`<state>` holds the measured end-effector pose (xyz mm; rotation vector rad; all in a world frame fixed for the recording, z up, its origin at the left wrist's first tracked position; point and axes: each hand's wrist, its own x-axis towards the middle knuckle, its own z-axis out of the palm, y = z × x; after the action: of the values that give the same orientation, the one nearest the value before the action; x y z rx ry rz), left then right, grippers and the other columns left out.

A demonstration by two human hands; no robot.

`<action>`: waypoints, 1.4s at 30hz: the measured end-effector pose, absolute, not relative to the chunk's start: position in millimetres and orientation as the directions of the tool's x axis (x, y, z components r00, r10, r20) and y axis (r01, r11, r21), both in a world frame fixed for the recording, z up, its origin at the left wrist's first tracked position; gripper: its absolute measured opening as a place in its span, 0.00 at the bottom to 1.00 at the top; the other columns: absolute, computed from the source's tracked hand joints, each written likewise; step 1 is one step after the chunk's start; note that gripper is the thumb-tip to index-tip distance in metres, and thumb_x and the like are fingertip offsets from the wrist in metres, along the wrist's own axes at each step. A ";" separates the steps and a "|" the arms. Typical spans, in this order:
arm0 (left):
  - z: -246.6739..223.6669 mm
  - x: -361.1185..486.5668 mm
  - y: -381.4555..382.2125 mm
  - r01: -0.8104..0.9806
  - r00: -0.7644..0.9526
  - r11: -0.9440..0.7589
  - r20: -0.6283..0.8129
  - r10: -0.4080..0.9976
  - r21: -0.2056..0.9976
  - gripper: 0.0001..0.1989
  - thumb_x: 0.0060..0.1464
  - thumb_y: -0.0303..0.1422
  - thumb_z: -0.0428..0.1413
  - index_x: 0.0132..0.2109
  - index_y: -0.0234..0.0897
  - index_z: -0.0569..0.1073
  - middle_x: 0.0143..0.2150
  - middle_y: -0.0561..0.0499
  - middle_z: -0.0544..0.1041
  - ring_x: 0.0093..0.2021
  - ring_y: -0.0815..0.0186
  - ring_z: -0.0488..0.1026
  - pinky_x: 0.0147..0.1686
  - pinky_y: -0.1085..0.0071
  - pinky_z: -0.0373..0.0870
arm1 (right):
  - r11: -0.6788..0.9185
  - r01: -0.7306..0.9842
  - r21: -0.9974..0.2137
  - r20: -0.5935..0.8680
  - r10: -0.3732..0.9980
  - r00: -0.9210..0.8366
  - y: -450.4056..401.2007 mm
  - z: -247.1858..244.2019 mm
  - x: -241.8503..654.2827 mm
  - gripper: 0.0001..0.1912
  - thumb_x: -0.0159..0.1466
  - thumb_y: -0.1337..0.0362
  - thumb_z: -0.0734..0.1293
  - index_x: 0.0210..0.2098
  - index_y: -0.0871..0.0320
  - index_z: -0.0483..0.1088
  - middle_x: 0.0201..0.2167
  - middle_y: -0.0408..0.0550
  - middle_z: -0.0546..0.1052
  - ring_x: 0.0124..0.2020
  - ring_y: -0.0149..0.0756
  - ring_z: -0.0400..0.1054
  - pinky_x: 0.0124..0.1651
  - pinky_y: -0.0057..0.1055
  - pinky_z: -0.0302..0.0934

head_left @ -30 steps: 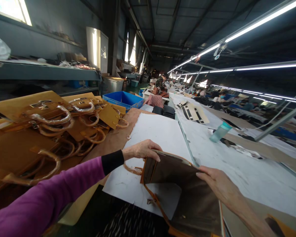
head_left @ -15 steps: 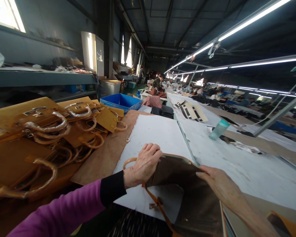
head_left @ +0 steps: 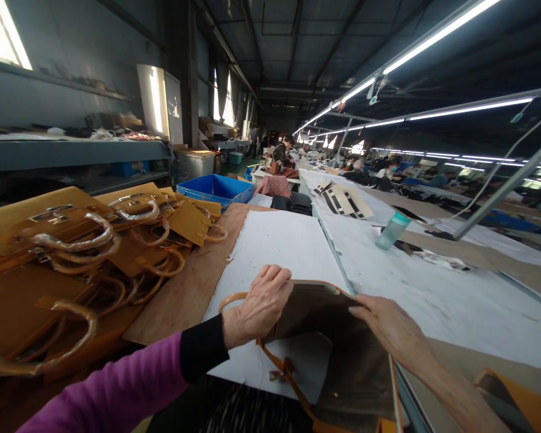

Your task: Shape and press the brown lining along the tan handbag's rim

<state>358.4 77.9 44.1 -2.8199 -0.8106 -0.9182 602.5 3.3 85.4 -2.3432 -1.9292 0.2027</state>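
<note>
A tan handbag (head_left: 360,373) with a dark brown lining hangs opened toward me over the table's near edge. My left hand (head_left: 264,300) is closed on its upper left rim, fingers curled over the edge. On the upper right rim, my right hand (head_left: 388,322) pinches the edge between thumb and fingers. One looped handle (head_left: 232,299) shows behind my left wrist. A strap with a metal buckle (head_left: 277,374) dangles at the bag's near side, in front of a white sheet (head_left: 315,361). The bag's outer face is mostly hidden.
Several tan handbags (head_left: 63,252) with plastic-wrapped handles are piled at left on a brown board (head_left: 184,288). Behind them stands a blue bin (head_left: 216,189). A teal bottle (head_left: 393,230) stands on the white-covered table (head_left: 433,300) at right. People work farther back.
The view has shifted slightly, so the surroundings sit a little farther left. Both hands keep their hold on the handbag's rim, and the bag is held much the same way.
</note>
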 end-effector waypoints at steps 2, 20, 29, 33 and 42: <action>39.1 357.5 77.1 0.448 0.670 -0.885 0.609 0.425 0.125 0.10 0.57 0.24 0.44 0.33 0.34 0.68 0.39 0.47 0.67 0.39 0.65 0.60 0.42 0.67 0.61 | -0.200 0.969 -0.147 -0.051 0.980 0.195 5.0 85.0 603.3 0.13 0.59 0.56 0.54 0.26 0.52 0.66 0.26 0.44 0.73 0.31 0.40 0.66 0.32 0.31 0.53; 41.8 349.8 82.6 0.251 0.645 -0.929 0.668 0.371 0.274 0.12 0.59 0.25 0.41 0.37 0.34 0.69 0.30 0.49 0.71 0.38 0.65 0.62 0.42 0.65 0.62 | -0.123 0.989 -0.083 0.070 0.989 0.129 13.5 95.4 580.0 0.08 0.59 0.60 0.59 0.34 0.50 0.69 0.31 0.42 0.75 0.36 0.36 0.66 0.34 0.28 0.51; 43.6 360.9 110.1 0.453 0.566 -0.784 0.542 0.620 0.424 0.14 0.53 0.24 0.49 0.47 0.36 0.65 0.44 0.48 0.66 0.46 0.65 0.62 0.46 0.68 0.64 | -0.078 0.993 -0.083 0.020 0.997 0.080 23.0 101.4 578.6 0.09 0.59 0.61 0.57 0.25 0.53 0.65 0.21 0.41 0.69 0.28 0.33 0.62 0.30 0.27 0.46; 48.0 362.3 117.9 0.503 0.666 -0.786 0.419 0.618 0.360 0.07 0.55 0.28 0.51 0.42 0.36 0.69 0.37 0.49 0.69 0.42 0.63 0.63 0.43 0.68 0.63 | -0.092 0.996 -0.019 0.003 0.996 0.093 26.4 99.1 580.5 0.08 0.59 0.60 0.58 0.29 0.53 0.67 0.26 0.43 0.72 0.33 0.36 0.65 0.31 0.28 0.48; 52.2 355.6 123.3 0.405 0.731 -0.835 0.416 0.540 0.372 0.05 0.55 0.31 0.52 0.34 0.35 0.71 0.34 0.52 0.68 0.37 0.68 0.65 0.38 0.76 0.62 | -0.085 0.996 -0.014 -0.007 0.996 0.085 32.8 102.1 573.9 0.09 0.59 0.60 0.59 0.37 0.45 0.69 0.32 0.41 0.75 0.38 0.39 0.67 0.35 0.29 0.51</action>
<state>355.6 123.3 52.2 -3.1593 -0.8800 -0.8978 573.9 32.8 102.1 -2.3098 -2.1210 0.0237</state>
